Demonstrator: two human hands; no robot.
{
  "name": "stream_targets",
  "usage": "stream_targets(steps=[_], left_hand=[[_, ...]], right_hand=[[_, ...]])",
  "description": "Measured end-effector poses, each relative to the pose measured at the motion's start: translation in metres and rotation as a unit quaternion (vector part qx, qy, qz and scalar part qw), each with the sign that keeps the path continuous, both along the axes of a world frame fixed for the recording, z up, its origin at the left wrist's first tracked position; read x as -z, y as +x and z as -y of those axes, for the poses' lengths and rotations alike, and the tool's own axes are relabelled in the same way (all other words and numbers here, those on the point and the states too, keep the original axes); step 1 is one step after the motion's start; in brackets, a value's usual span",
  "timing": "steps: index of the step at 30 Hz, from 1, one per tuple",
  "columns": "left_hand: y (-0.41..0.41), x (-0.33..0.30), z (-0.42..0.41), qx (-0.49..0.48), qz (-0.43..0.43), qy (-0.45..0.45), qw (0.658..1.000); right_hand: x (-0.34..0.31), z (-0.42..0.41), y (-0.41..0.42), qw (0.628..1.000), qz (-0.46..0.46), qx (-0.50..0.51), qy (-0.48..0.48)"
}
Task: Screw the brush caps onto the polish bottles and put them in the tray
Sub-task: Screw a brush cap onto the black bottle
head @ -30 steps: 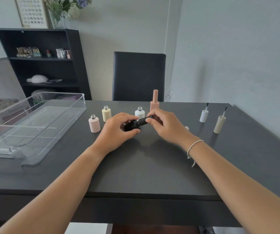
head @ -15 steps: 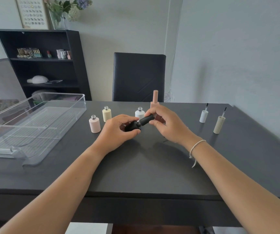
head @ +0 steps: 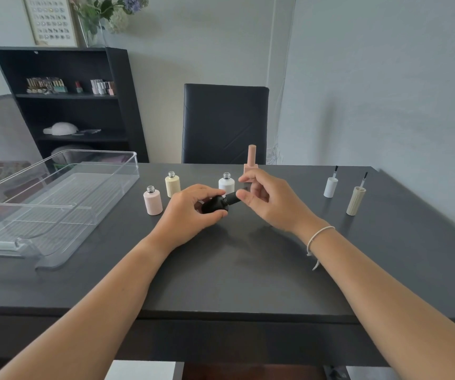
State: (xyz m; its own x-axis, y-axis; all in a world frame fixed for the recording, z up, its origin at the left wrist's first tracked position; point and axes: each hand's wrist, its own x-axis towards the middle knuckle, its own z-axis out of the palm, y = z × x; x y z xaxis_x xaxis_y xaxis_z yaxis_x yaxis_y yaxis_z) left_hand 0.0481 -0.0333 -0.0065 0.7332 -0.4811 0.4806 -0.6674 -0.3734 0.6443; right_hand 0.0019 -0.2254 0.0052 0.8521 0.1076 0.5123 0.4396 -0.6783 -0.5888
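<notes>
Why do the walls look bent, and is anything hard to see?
Head view: the wide lens bows the bookshelf and table edges; soft daylight casts faint shadows under both hands; the black bottle blends into the dark table; the clear tray shows mild glare.

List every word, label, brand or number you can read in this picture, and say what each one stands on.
No text can be read.
Framed chart on the wall: rows of small marks, too small to read.
Small bottles on the shelf: any labels are too blurred to read.
Pink bottle, yellow bottle, white bottle, black bottle: no print shows.
</notes>
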Motion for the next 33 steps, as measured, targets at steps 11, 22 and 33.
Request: stream_targets(steps=[11, 22, 33], left_hand=[[0.0011, 0.0015, -0.0001, 0.001, 0.000, -0.004, 1.000], [0.0016, 0.0016, -0.0001, 0.008, 0.007, 0.021, 1.000], [0.0016, 0.0020, -0.0005, 0.005, 0.012, 0.006, 1.000]], right_hand=[[0.0025, 0.0006, -0.0005, 1.000, -0.002, 0.012, -0.003], [0.0040, 0.0001, 0.0036, 0.999, 0.007, 0.034, -0.026], [0.0039, -0.0002, -0.0034, 0.999, -0.016, -0.027, 0.007]])
